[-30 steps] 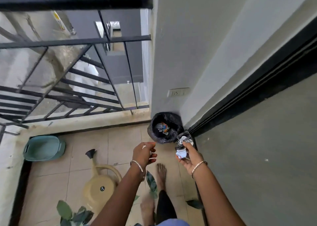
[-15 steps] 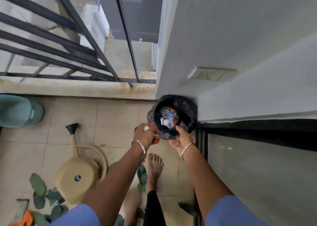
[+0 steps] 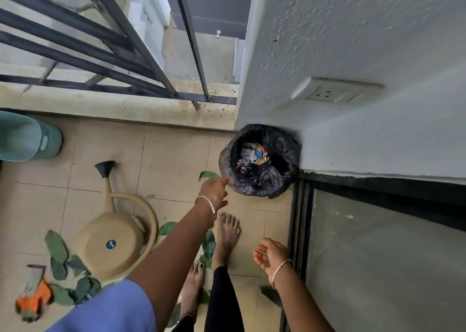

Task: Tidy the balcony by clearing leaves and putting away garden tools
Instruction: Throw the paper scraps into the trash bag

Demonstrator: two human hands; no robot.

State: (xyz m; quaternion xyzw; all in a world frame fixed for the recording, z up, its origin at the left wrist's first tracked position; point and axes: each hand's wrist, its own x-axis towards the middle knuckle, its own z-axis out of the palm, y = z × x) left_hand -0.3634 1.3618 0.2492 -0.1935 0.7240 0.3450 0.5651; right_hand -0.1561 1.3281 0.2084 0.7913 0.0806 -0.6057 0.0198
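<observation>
The left hand reaches to the near rim of the black-lined bin, and I cannot tell its grip. The right hand hangs open, short of the bin. Leaves lie on the floor left of the bin, around the watering can.

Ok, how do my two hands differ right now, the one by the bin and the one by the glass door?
The left hand stretches forward to the rim of the black-lined bin, while the right hand hangs back, low beside the glass door. The left hand shows its back, fingers pointing at the bin; the right hand is turned palm up, fingers loosely spread. Both wear a bracelet, and neither visibly holds anything.
</observation>
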